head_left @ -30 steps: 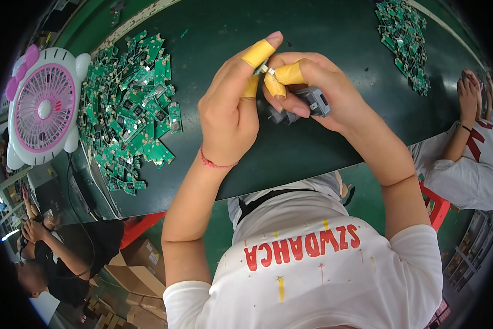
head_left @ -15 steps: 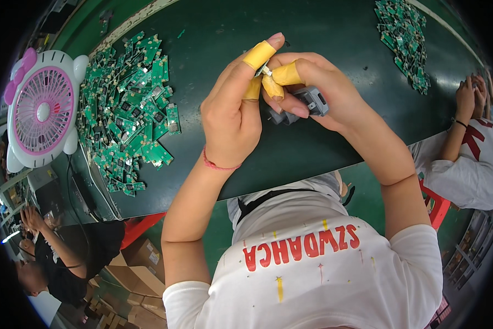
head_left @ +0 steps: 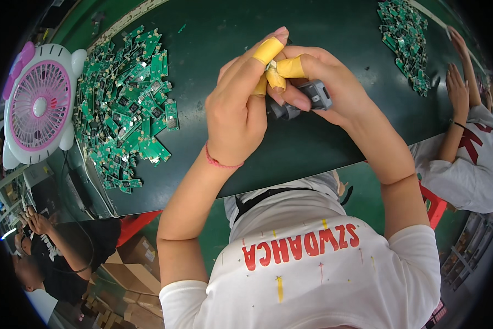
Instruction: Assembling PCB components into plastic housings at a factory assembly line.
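My left hand point(head_left: 236, 104) and my right hand point(head_left: 334, 82) meet above the table, fingers closed and pinched together. Yellow tape wraps several fingertips on both. Caught between the taped tips is a small piece with a pale, metallic-looking end point(head_left: 271, 64); it looks like a little circuit board, mostly covered by the fingers. Lower in my right hand, against the palm and curled fingers, sits a dark grey block-like object point(head_left: 320, 95) with a slot in its end. Its other part shows below the fingers, and its kind is not clear.
A large heap of green circuit boards point(head_left: 128, 109) lies left on the dark green table point(head_left: 202, 186). Beside it stands a white and pink fan point(head_left: 39, 107). Another board heap point(head_left: 403, 46) lies far right. Co-workers sit at both sides; cardboard boxes point(head_left: 134, 263) stand lower left.
Both my hands have shifted slightly up and to the right, still pinched together, and the grey object has turned a little with them. The co-worker's hands on the right have moved apart.
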The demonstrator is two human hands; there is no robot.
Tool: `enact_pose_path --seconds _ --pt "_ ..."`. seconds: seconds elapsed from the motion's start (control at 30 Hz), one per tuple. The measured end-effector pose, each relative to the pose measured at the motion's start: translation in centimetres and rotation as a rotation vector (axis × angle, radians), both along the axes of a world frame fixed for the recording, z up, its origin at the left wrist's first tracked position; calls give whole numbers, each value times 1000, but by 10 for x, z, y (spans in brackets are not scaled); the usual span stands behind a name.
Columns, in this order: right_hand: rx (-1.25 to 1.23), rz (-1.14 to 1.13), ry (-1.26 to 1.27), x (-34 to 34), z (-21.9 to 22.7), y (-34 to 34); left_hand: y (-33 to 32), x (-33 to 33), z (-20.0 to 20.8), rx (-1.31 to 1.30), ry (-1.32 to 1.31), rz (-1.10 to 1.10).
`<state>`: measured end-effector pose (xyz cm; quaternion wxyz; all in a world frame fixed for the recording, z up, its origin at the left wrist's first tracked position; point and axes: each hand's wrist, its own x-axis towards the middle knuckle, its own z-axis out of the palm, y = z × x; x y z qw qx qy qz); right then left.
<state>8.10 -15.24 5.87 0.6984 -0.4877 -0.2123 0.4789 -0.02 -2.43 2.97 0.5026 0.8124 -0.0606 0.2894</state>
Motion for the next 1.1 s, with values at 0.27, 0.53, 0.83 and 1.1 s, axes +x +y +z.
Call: enact_pose_path --seconds 0.27,0.53,0.83,1.1 --pt "12 -333 -982 4 -7 4 14 0 -43 -1466 701 -769" --pt "-143 -632 -1697 -5 -9 13 5 7 -8 -1664 538 -488" --pt "-245 -588 -1805 16 -16 9 18 11 -14 -1381 362 -363" --pt "-498 -474 -1080 3 6 5 15 10 -11 -822 288 -80"
